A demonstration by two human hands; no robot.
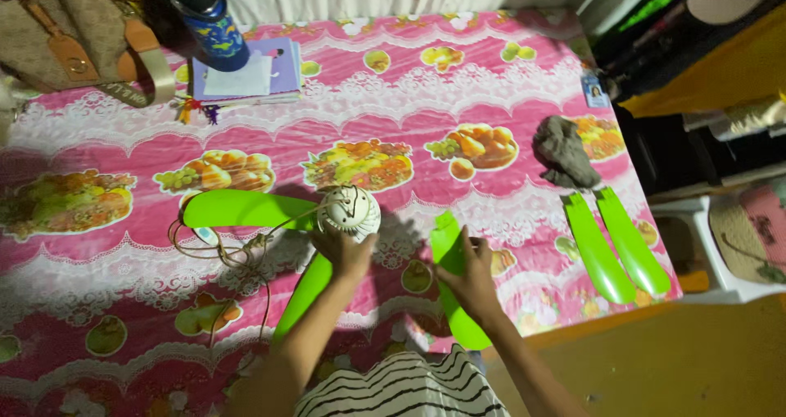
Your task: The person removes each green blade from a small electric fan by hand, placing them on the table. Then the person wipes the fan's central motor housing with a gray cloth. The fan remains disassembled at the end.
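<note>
A white round fan hub (pixel 350 211) lies on the pink fruit-patterned tablecloth (pixel 344 114). Two bright green blades are attached to it, one pointing left (pixel 237 209) and one toward me (pixel 304 294). My left hand (pixel 344 249) rests against the hub's near side, fingers curled on it. My right hand (pixel 473 279) grips a loose green blade (pixel 449 249) that lies to the right of the hub. A thin brown cord (pixel 221 253) loops off the hub to the left.
Two more loose green blades (pixel 616 243) lie side by side near the table's right edge, below a grey cloth (pixel 565 151). A brown handbag (pixel 65 32), a blue bottle (pixel 214 26) and a purple notebook (pixel 250 73) stand at the back left. Shelves fill the right.
</note>
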